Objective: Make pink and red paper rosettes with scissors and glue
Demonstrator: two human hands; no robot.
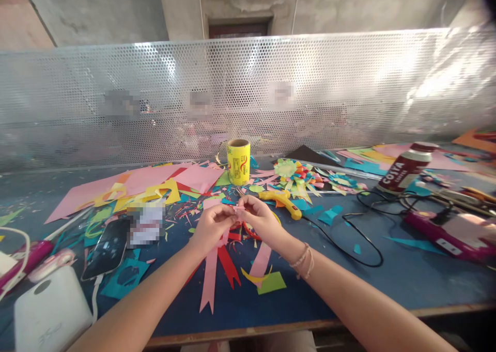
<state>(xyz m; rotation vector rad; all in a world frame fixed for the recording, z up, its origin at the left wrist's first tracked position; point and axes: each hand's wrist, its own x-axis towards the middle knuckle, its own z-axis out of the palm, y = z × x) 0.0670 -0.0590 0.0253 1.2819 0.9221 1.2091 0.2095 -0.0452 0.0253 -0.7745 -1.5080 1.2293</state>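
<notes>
My left hand and my right hand meet over the middle of the table, fingertips pinched together. Between them is a small piece of pink paper; finer detail is hidden by the fingers. Below the hands lie a pink paper strip with a notched end and a red notched strip. A yellow crescent scrap and a green paper rectangle lie nearer the front edge. Just beyond my right hand rests a yellow glue gun with a black cord.
A yellow cardboard roll stands behind the hands. Paper rosettes, pink sheets and many scraps spread around. A tilted Costa bottle and cord lie right; a phone and white power bank left. A perforated metal screen borders the back.
</notes>
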